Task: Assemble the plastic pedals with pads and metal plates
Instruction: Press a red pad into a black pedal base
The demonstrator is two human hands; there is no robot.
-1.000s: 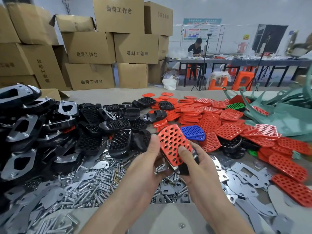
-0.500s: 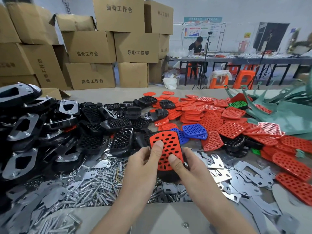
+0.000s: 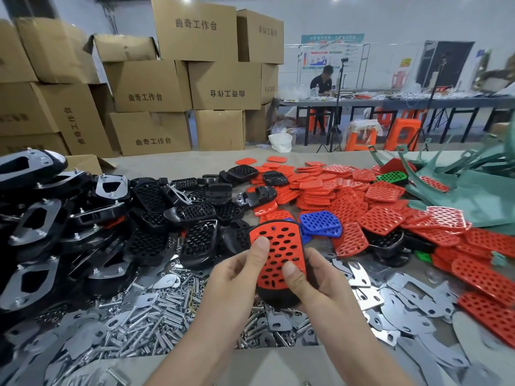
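Both hands hold a black plastic pedal (image 3: pixel 276 298) with a red perforated pad (image 3: pixel 278 252) lying on its top face, above the table's middle. My left hand (image 3: pixel 237 277) grips the pedal's left side, thumb pressing on the pad. My right hand (image 3: pixel 315 285) grips the right side, its thumb also on the pad. The pedal's underside is hidden by my fingers. Loose red pads (image 3: pixel 348 201) are heaped to the right, bare black pedals (image 3: pixel 172 218) to the left, and flat metal plates (image 3: pixel 390 296) lie at the lower right.
Loose bolts (image 3: pixel 150 310) lie spread on the table under my hands. Pedals with metal plates fitted (image 3: pixel 36 227) pile up at far left. Two blue pads (image 3: pixel 320 222) lie behind the held pedal. Green parts (image 3: pixel 459 190) sit at back right; cardboard boxes (image 3: pixel 150 87) and a seated person (image 3: pixel 323 84) stand beyond.
The pedal with the red pad has turned from tilted to roughly upright and squared between my hands. Both thumbs moved onto the pad's face.
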